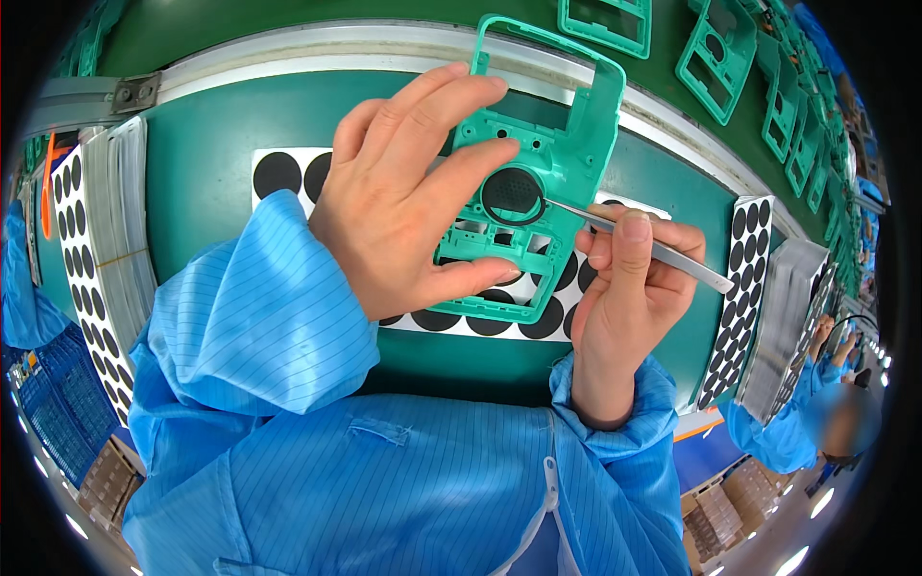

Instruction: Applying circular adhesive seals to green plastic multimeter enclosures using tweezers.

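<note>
A green plastic housing (588, 144) with an open frame at its top is held over the bench by my left hand (389, 192). The fingers and thumb of that hand grip the housing's left side and lower part. My right hand (639, 288) pinches metal tweezers (663, 252), their tips at the right rim of a round opening in the housing. In that opening sits a black mesh disc (513, 195). Beneath the housing lies a white sheet of round black stickers (471, 324), partly hidden by the housing and my hands.
Stacks of sticker sheets stand at the left (120, 226) and the right (768, 317) of the green bench (206, 154). Beyond a pale rail (288, 43), more green housings (718, 58) lie on a green surface. A co-worker's blue sleeve (768, 437) shows at the far right.
</note>
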The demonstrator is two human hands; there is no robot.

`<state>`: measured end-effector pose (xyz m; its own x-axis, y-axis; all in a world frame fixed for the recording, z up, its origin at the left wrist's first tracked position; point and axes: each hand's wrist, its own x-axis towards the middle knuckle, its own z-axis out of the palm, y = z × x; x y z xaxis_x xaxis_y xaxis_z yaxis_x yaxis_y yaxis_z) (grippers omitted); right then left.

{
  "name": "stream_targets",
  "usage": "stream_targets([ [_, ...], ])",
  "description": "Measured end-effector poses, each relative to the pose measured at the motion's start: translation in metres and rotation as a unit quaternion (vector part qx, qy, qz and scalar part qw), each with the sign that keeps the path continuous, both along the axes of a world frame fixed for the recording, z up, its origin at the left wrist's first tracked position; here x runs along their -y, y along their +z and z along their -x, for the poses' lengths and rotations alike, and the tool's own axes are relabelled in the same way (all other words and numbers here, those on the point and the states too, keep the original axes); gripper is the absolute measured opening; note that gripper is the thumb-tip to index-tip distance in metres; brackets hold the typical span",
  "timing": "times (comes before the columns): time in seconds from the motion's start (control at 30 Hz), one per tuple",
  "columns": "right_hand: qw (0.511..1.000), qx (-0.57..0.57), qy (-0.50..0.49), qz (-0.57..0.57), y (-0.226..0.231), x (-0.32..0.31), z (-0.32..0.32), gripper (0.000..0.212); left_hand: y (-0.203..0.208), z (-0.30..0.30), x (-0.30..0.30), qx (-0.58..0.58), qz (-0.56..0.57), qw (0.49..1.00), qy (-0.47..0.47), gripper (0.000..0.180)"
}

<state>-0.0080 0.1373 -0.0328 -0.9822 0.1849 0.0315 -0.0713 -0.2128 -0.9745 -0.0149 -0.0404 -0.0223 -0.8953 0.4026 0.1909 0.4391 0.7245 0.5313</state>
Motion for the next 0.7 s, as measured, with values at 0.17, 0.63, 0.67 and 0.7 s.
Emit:
stream_targets([
  [0.17, 1.0, 0.005, -0.004, -0.006, 0.0011, 0.0023, 0.0005, 0.018, 0.0006, 0.0005, 0.0012, 0.002, -0.001, 1.0, 0.001, 0.065],
  [0.63, 0.999, -0.005, 0.001, -0.032, 0.0029, 0.0065, -0.0006, 0.019, 0.001, 0.001, 0.0048, 0.006, 0.005, 1.0, 0.0, 0.065],
  [0.67, 0.999, -0.002, -0.001, -0.045, 0.0034, 0.0069, -0.0008, 0.019, 0.0005, 0.0009, 0.0048, 0.004, 0.003, 1.0, 0.0, 0.065],
  [0.7, 0.999, -0.002, -0.001, -0.045, 0.0033, 0.0073, -0.0008, 0.019, 0.0002, 0.0009, 0.0048, 0.001, 0.001, 1.0, 0.0, 0.064],
])
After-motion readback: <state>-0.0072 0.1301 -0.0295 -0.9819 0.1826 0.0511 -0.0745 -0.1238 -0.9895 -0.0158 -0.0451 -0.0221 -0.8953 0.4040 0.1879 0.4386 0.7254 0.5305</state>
